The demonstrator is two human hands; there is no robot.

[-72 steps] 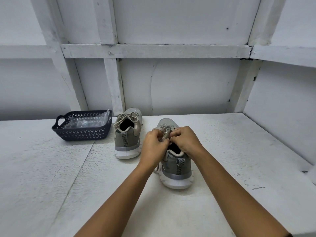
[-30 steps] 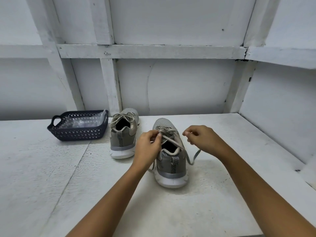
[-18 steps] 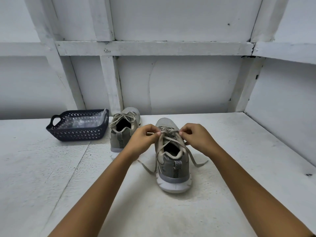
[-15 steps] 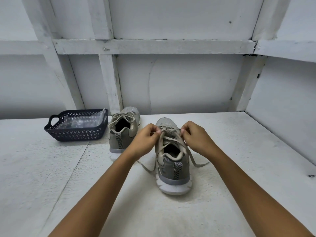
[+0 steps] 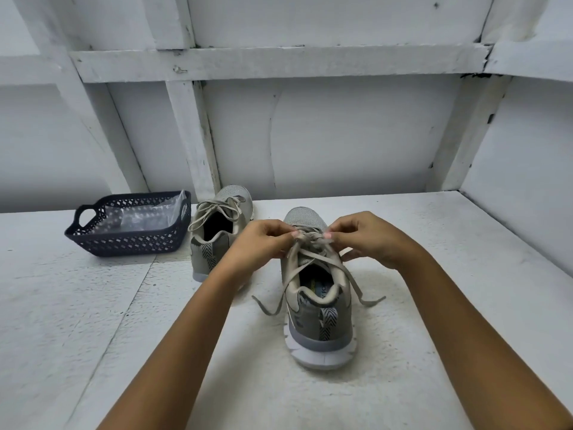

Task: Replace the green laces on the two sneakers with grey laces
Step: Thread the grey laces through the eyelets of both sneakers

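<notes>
Two olive-grey sneakers stand heel-toward-me on the white table. The near sneaker [image 5: 319, 308] sits in the middle, its pale greenish lace [image 5: 313, 259] untied, with loose ends trailing off both sides onto the table. My left hand [image 5: 263, 240] and my right hand [image 5: 369, 237] pinch that lace at the upper eyelets, fingertips almost touching over the tongue. The second sneaker [image 5: 217, 234] stands behind and to the left, its lace [image 5: 217, 209] tied in a bow. My left hand hides part of its right side.
A dark perforated basket [image 5: 130, 240] holding a clear plastic bag [image 5: 145, 212] stands at the left, beside the second sneaker. White framed walls close the table at the back and on the right. A seam runs down the tabletop on the left.
The bow on the near sneaker has come undone and its ends now hang loose. My hands moved apart, then came back together at the upper eyelets. The camera moved closer.
</notes>
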